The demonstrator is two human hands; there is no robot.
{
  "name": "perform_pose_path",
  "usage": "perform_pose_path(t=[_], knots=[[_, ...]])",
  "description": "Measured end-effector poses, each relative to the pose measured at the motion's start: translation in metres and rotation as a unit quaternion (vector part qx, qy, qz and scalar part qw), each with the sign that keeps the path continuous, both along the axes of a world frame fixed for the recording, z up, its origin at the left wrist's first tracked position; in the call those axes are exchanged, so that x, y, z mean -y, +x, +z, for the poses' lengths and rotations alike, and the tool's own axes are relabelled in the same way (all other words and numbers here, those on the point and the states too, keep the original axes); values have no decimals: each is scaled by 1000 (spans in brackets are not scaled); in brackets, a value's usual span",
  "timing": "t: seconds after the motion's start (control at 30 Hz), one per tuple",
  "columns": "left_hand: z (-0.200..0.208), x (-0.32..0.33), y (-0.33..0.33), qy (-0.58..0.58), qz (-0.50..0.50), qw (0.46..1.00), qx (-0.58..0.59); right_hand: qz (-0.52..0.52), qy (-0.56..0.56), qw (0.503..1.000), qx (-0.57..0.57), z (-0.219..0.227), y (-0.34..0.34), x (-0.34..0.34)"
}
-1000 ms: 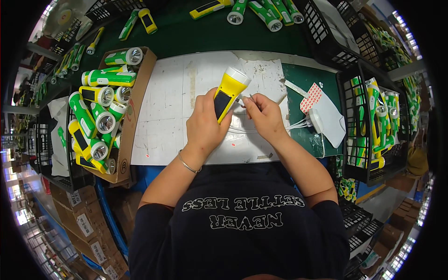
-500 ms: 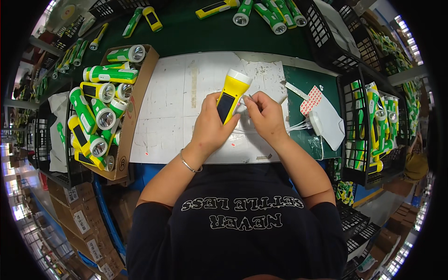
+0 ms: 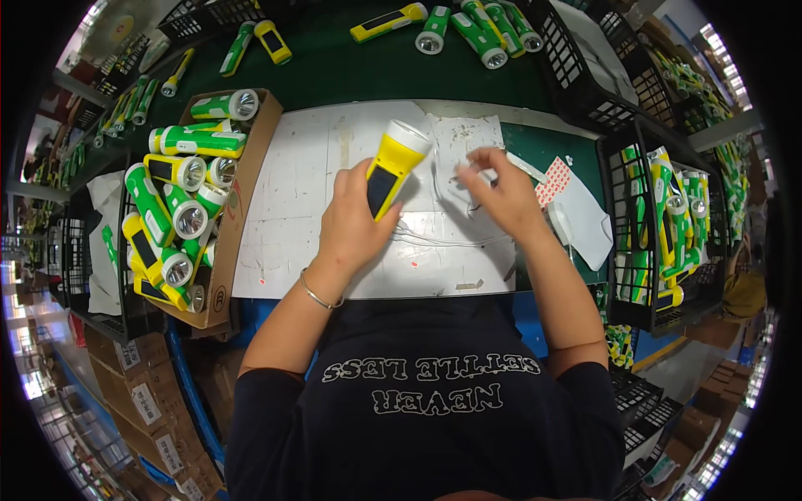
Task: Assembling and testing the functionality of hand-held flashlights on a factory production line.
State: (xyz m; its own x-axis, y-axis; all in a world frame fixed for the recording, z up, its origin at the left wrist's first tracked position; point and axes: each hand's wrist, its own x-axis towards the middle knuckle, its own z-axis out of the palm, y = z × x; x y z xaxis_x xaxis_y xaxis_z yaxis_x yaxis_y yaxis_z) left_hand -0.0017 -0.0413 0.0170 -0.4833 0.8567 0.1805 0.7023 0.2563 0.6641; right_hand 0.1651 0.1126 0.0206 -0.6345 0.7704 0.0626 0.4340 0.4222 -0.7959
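My left hand (image 3: 349, 219) is closed round the body of a yellow flashlight (image 3: 403, 149). Its white lens rim points up and away from me, and a dark panel faces upward. To its right, my right hand (image 3: 506, 199) hovers over the white board (image 3: 292, 192), its thumb and fingers apart and slightly curled, with no object visible in them. A thin white cable (image 3: 451, 242) lies on the board between the hands. The right forearm partly covers a white plug-like piece (image 3: 558, 220) beside the sheet of red-dotted stickers (image 3: 555, 184).
At left, a cardboard box (image 3: 261, 159) holds several green and yellow flashlights. A black crate (image 3: 668, 301) at right holds more. Several flashlights (image 3: 479, 37) lie along the far side of the green table (image 3: 334, 75). Another black crate (image 3: 576, 67) stands at the far right.
My right hand has come away from the flashlight, moving right, and its fingers have spread. My left hand has shifted left with the flashlight. The cable now lies along the board.
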Motion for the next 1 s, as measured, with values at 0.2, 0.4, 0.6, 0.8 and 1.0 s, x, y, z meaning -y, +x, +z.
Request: perform_pose_path(t=[0.2, 0.4, 0.6, 0.8, 1.0], knots=[[1, 3, 26, 0, -113, 994, 3, 143, 44, 989, 7, 48, -27, 3], [14, 9, 23, -100, -235, 897, 362, 242, 25, 968, -53, 36, -11, -3], [12, 5, 14, -148, -259, 860, 413, 273, 47, 961, 1, 43, -16, -4], [17, 5, 14, -111, -265, 921, 265, 220, -13, 968, -120, 18, -9, -5], [13, 3, 26, -120, -186, 967, 123, 175, 24, 984, -37, 16, -12, -5]])
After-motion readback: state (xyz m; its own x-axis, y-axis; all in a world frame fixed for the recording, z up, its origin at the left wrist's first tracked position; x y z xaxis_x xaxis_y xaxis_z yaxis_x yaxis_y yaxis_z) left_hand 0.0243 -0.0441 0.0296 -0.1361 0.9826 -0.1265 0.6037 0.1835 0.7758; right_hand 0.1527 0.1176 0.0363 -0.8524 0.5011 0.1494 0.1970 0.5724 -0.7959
